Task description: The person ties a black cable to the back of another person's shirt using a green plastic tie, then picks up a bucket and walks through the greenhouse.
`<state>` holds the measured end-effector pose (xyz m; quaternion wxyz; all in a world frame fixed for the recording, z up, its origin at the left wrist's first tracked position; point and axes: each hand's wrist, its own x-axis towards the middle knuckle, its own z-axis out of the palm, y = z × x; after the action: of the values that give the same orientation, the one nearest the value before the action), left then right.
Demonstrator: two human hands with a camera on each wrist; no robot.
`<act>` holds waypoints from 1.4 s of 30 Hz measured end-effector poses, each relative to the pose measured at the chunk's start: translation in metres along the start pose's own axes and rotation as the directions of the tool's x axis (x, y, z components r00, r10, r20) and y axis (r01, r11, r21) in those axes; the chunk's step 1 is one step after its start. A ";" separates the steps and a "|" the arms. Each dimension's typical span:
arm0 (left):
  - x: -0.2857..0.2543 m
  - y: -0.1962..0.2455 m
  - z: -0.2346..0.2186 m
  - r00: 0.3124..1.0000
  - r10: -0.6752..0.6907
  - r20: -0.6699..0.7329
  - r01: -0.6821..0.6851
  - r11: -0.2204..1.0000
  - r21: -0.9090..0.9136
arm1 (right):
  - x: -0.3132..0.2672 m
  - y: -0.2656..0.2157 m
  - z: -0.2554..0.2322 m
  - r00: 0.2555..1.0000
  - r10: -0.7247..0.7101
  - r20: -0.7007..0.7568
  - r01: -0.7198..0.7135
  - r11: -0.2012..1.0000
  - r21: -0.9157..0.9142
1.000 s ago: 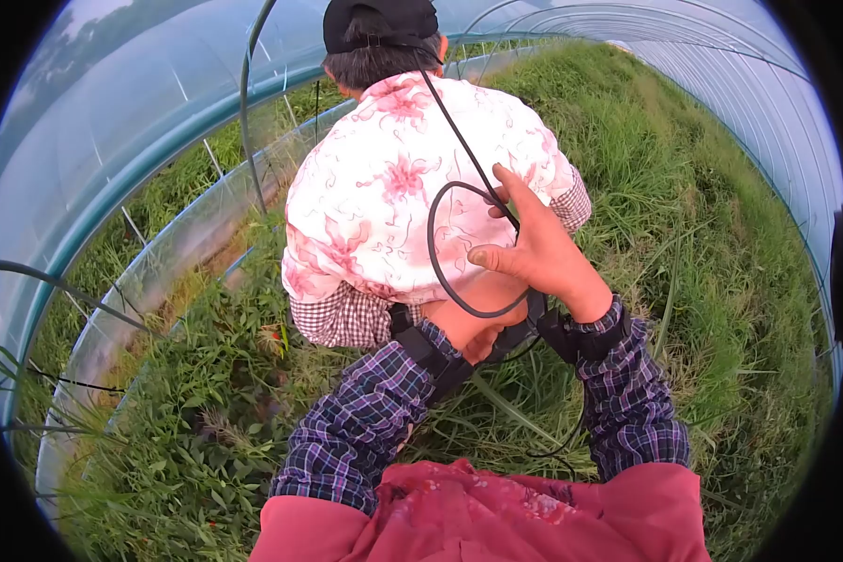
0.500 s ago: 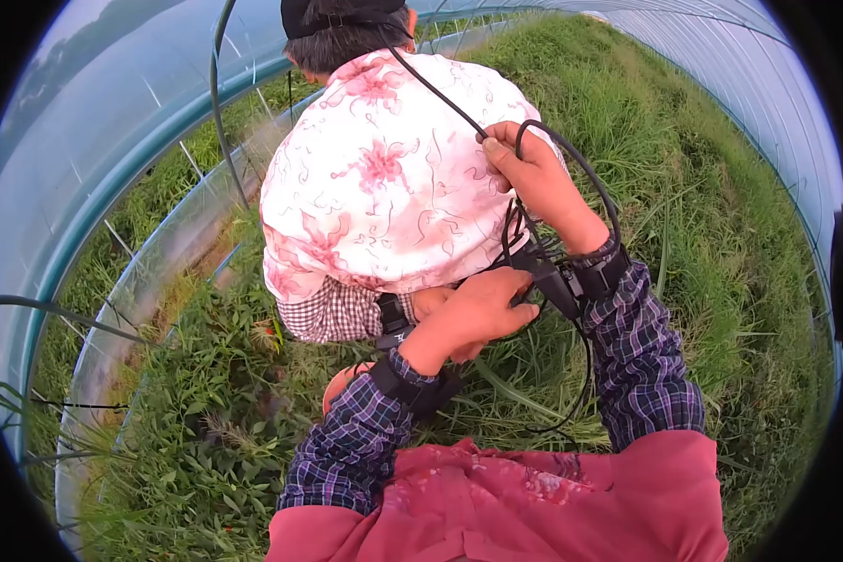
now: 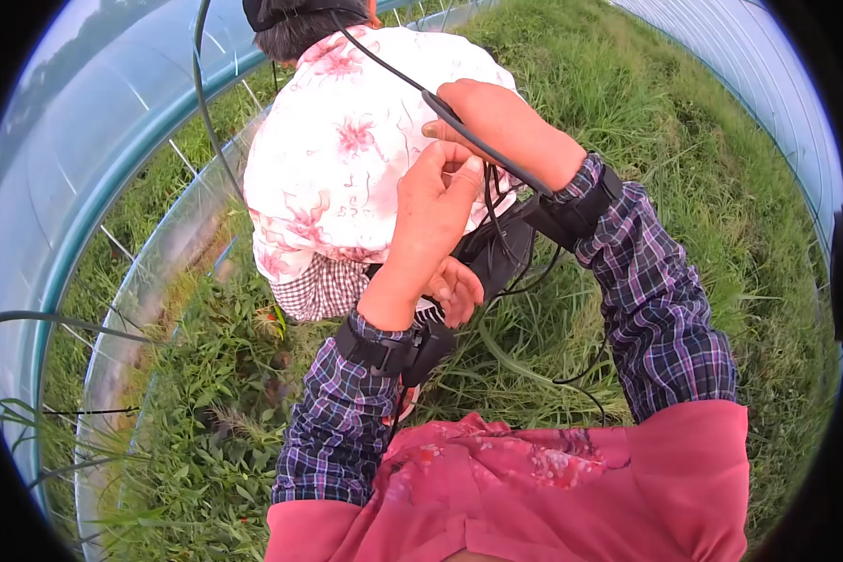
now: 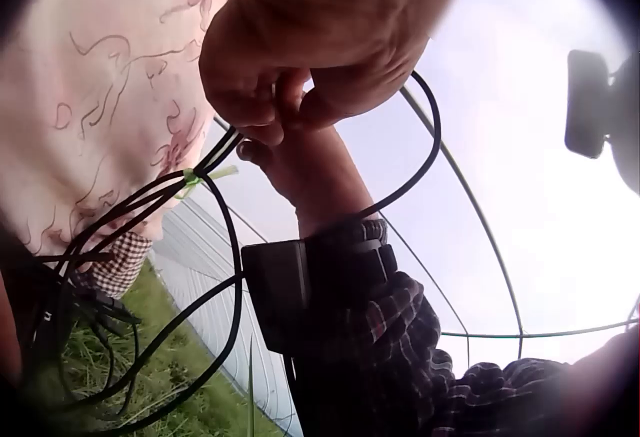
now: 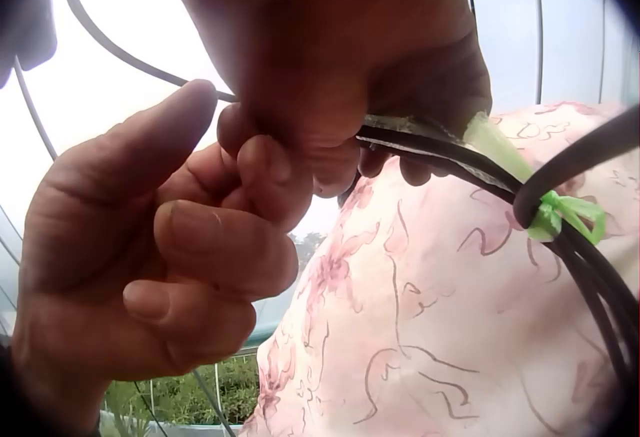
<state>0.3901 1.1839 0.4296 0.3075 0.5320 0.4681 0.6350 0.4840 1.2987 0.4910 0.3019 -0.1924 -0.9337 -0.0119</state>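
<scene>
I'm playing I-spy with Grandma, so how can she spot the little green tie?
In the right wrist view, find the pink-flowered white shirt. In front of it, black cables run from the right hand. The green tie is knotted round them, its bright green standing out from their black.

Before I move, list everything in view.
Cable: count unclear, black, centre
Tie: one, light green, round cable
Other person: one, white-and-pink shirt, ahead
Cap: one, black, on that person
Grass: uncounted, green, mostly right
Leafy plants: several, green, lower left
Plastic sheeting: uncounted, bluish, both sides
Top: one, pink, bottom
Sleeves: two, dark plaid, forearms
Wristbands: two, black, wrists
Right hand: one, bare, gripping cable
Left hand: one, bare, beside right hand
</scene>
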 end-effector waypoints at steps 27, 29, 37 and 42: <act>0.041 -0.020 -0.039 0.982 -0.007 -0.190 -0.036 0.974 -0.224 | -0.070 0.089 -0.023 0.890 0.248 0.383 -0.444 0.663 0.603; 0.040 -0.016 -0.039 0.983 -0.021 -0.180 -0.016 0.979 -0.203 | -0.085 0.092 -0.011 0.884 0.178 0.432 -0.415 0.727 0.548; 0.040 -0.022 -0.050 0.984 -0.054 -0.173 -0.010 0.938 -0.348 | -0.114 0.096 -0.050 0.897 0.258 0.359 -0.421 0.746 0.515; 0.042 -0.015 -0.036 0.990 -0.058 -0.127 0.008 0.931 -0.365 | -0.120 0.072 -0.031 0.954 0.255 0.161 -0.301 0.781 0.547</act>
<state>0.3432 1.2173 0.4327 0.3787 0.4135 0.3714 0.7400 0.6171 1.3192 0.4419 0.3069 -0.2301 -0.8674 0.3171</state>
